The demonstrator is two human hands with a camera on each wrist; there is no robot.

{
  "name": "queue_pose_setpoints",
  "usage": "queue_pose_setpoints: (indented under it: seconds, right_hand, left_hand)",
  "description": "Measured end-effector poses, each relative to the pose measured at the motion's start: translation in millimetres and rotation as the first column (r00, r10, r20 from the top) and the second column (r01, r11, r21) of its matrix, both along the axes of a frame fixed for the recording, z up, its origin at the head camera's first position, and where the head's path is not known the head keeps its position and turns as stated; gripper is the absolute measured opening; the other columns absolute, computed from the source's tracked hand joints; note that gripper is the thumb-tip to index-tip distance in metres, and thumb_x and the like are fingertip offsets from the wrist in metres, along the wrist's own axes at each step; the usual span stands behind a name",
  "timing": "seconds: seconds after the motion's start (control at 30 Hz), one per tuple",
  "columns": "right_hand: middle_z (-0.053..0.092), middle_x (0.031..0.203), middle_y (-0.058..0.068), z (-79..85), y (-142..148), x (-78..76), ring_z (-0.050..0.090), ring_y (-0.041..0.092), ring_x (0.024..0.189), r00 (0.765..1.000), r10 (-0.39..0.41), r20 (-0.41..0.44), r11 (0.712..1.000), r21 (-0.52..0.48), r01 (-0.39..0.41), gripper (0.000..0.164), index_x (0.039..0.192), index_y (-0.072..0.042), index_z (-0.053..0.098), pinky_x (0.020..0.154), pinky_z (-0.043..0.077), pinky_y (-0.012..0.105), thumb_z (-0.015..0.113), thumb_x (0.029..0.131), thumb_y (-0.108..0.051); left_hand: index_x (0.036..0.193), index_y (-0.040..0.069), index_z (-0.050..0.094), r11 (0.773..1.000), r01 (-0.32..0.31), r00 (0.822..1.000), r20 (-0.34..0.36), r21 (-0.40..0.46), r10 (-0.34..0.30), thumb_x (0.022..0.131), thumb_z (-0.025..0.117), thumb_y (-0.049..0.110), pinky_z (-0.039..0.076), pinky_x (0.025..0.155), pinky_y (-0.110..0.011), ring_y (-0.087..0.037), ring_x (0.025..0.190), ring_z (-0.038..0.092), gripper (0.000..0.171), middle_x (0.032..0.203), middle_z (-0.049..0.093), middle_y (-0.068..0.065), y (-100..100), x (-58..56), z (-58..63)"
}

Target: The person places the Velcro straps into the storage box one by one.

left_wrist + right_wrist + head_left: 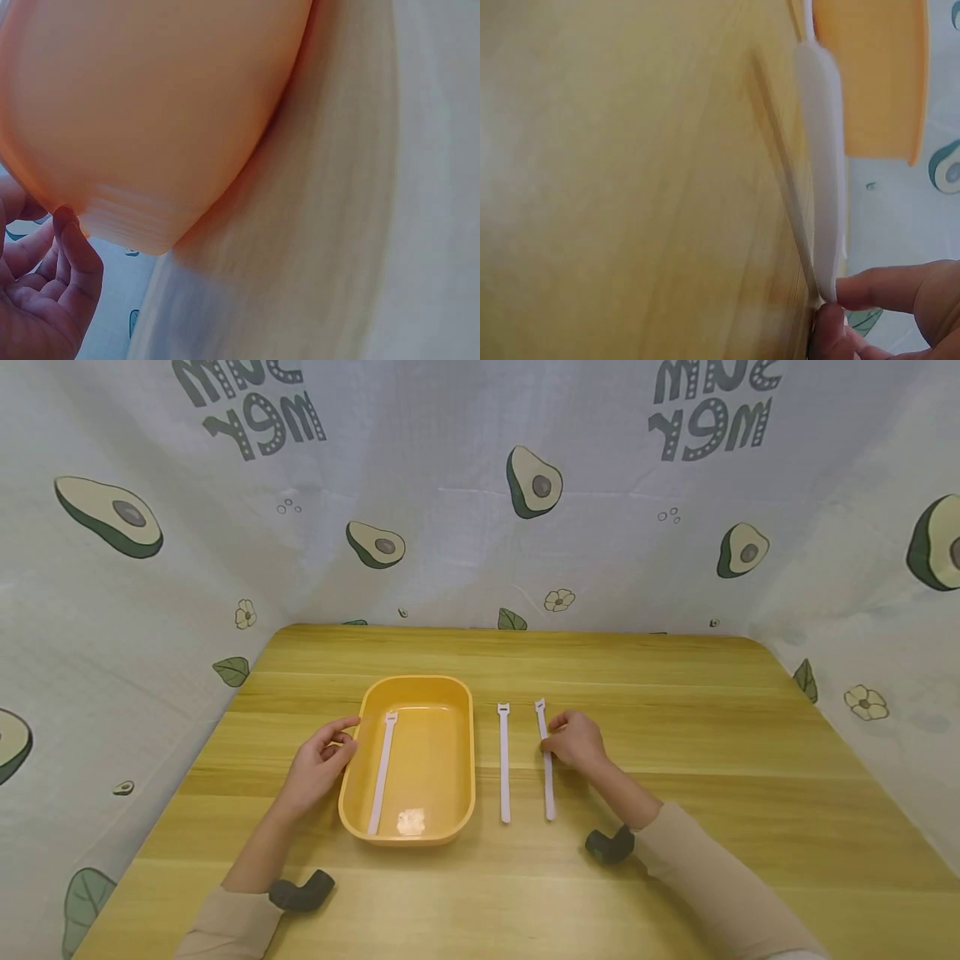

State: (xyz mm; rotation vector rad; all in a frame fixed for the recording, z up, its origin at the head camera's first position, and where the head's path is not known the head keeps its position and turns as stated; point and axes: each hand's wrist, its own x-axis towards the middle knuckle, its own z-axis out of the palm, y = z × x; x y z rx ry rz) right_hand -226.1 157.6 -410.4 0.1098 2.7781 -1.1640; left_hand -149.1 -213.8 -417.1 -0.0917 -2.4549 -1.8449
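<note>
My left hand point(320, 766) touches the left outer side of a yellow rectangular tray point(407, 842) with its fingertips, near the rim. In the left wrist view those fingers point(81, 259) lie bent against the tray's outer wall. Inside the tray, along its left side, lies one white cable strap with a slotted head point(382, 772). To the right of the tray, a second white cable strap point(505, 764) lies lengthwise on the table. My right hand point(577, 741) pinches a third white cable strap point(823, 161) between thumb and finger, its near end tilted up off the table.
The wooden table point(712, 727) carries the tray and straps. A white curtain point(450, 460) with avocado prints hangs behind and at both sides. A dark wrist device point(302, 892) sits at my left sleeve, another dark device point(610, 845) at my right.
</note>
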Motion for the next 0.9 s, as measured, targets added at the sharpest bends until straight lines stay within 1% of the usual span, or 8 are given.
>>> queue_pose_setpoints:
  seconds: [0.1,0.17,0.27,0.37,0.5,0.7,0.9]
  right_hand:
    - [0.065,0.089,0.015,-0.9,0.9,-0.6,0.060,0.022,0.076,1.000,-0.019,0.021,0.998,-0.055,0.020,0.019,0.097,0.005,0.063,0.063,0.048,0.028,0.070,0.081,-0.003]
    - [0.064,0.084,0.013,-1.4,2.1,-1.2,0.059,0.017,0.069,0.998,-0.037,0.053,0.992,-0.120,0.044,0.017,0.097,0.007,0.063,0.059,0.047,0.024,0.068,0.084,-0.002]
    - [0.063,0.080,0.009,-0.9,4.5,-1.9,0.059,0.012,0.065,0.991,-0.057,0.119,0.968,-0.236,0.084,0.018,0.101,0.009,0.062,0.058,0.047,0.022,0.066,0.087,-0.001]
    - [0.063,0.075,0.005,2.2,7.0,-2.2,0.060,0.009,0.061,0.979,-0.060,0.193,0.933,-0.339,0.124,0.021,0.104,0.010,0.060,0.055,0.046,0.021,0.065,0.088,-0.001]
    - [0.063,0.067,0.000,9.0,8.8,-1.5,0.060,0.006,0.057,0.964,-0.044,0.262,0.899,-0.410,0.152,0.023,0.107,0.009,0.059,0.053,0.044,0.020,0.065,0.090,-0.003]
    - [0.065,0.066,-0.002,16.0,8.3,0.6,0.062,0.006,0.059,0.958,-0.020,0.287,0.863,-0.479,0.162,0.024,0.110,0.009,0.058,0.054,0.046,0.019,0.066,0.091,-0.004]
    - [0.066,0.071,-0.001,21.5,3.7,4.8,0.064,0.006,0.061,0.956,-0.013,0.295,0.814,-0.552,0.181,0.024,0.112,0.009,0.057,0.056,0.050,0.018,0.065,0.092,-0.004]
  left_hand:
    - [0.135,-0.005,0.051,1.000,-0.004,1.000,0.005,-0.003,0.004,0.100,0.055,0.007,0.042,0.061,-0.019,-0.008,0.069,0.049,0.037,0.100,0.050,-0.016,0.5,0.2,-0.1]
    - [0.135,-0.004,0.051,1.000,-0.006,1.000,0.010,-0.005,0.006,0.100,0.054,0.007,0.042,0.061,-0.019,-0.009,0.069,0.049,0.037,0.100,0.050,-0.016,0.9,0.6,0.0]
    - [0.135,-0.004,0.051,1.000,-0.008,1.000,0.011,-0.006,0.009,0.100,0.054,0.007,0.043,0.062,-0.019,-0.009,0.070,0.049,0.037,0.100,0.050,-0.017,1.0,1.2,-0.2]
    - [0.135,-0.004,0.051,1.000,-0.011,1.000,0.012,-0.006,0.011,0.100,0.054,0.007,0.043,0.061,-0.019,-0.009,0.070,0.050,0.037,0.100,0.050,-0.017,0.8,1.7,-0.4]
    - [0.135,-0.004,0.051,1.000,-0.011,1.000,0.009,-0.008,0.011,0.100,0.055,0.008,0.042,0.061,-0.019,-0.009,0.070,0.049,0.038,0.100,0.050,-0.016,0.2,1.8,-0.1]
    - [0.135,-0.005,0.050,1.000,-0.005,1.000,0.006,-0.010,0.005,0.100,0.054,0.008,0.042,0.061,-0.019,-0.008,0.069,0.049,0.038,0.100,0.050,-0.016,-0.5,1.1,-0.1]
    - [0.135,-0.005,0.050,1.000,-0.005,1.000,0.007,-0.014,0.005,0.100,0.054,0.007,0.042,0.061,-0.019,-0.009,0.069,0.049,0.037,0.100,0.050,-0.016,-0.4,1.0,-0.3]
